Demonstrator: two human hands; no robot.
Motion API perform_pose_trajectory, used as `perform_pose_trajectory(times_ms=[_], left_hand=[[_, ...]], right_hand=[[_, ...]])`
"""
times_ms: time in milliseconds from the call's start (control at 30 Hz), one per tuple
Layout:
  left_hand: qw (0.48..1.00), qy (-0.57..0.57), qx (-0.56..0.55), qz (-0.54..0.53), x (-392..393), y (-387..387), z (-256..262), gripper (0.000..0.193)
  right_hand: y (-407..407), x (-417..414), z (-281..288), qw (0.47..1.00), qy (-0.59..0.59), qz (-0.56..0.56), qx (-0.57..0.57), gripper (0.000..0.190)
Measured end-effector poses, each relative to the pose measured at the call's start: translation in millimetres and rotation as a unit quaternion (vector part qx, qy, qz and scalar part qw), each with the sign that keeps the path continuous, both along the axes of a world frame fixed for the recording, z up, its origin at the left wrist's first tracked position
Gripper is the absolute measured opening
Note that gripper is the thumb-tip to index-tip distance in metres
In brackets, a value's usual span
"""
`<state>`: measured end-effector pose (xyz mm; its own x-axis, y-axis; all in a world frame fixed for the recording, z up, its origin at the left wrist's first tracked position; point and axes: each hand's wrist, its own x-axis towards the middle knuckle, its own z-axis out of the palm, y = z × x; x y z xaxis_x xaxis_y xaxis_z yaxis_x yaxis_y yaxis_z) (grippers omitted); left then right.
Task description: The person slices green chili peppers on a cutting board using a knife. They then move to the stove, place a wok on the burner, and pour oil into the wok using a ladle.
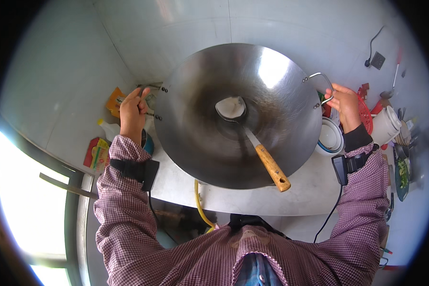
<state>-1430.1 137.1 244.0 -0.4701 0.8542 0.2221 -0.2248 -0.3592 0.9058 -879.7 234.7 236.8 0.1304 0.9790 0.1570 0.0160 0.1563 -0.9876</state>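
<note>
A large metal wok (207, 150) stands before me, its inside bare apart from a wok spatula with a wooden handle (271, 164). The spatula's broad metal head rests at the wok's bottom, and its handle leans over the near right rim. At the left, my left hand (133, 107) grips the wok's left loop handle, which my fingers partly hide. On the opposite side my right hand (343, 102) has its fingers around the right wire loop handle (323, 75).
White bowls (330, 135), a red plastic basket (365, 113) and a white container (386, 125) stand at right. A white bottle (110, 129) and packets (97, 153) are at left. A yellow hose (200, 205) hangs over the counter's front edge (243, 211). Walls rise behind and at left.
</note>
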Motion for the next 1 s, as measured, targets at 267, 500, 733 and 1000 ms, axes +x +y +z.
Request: perform_pose_trajectory(times_ms=[267, 500, 733, 1000], left_hand=[[0.999, 0.017, -0.049, 0.015, -5, 0, -3, 0.047], [0.997, 0.040, -0.059, 0.012, -5, 0, -13, 0.049], [0.998, 0.026, -0.050, 0.013, 2, 1, -7, 0.048], [0.990, 0.114, -0.089, 0.002, -1, 0, -8, 0.044]], right_hand=[[-4, -1, -12, 0.999, -0.007, 0.002, -0.040, 0.045], [-11, 1, -16, 0.998, -0.017, 0.011, -0.057, 0.042], [-10, 5, -10, 0.999, -0.010, 0.003, -0.046, 0.045], [1, 17, -14, 0.999, -0.009, 0.017, -0.027, 0.043]])
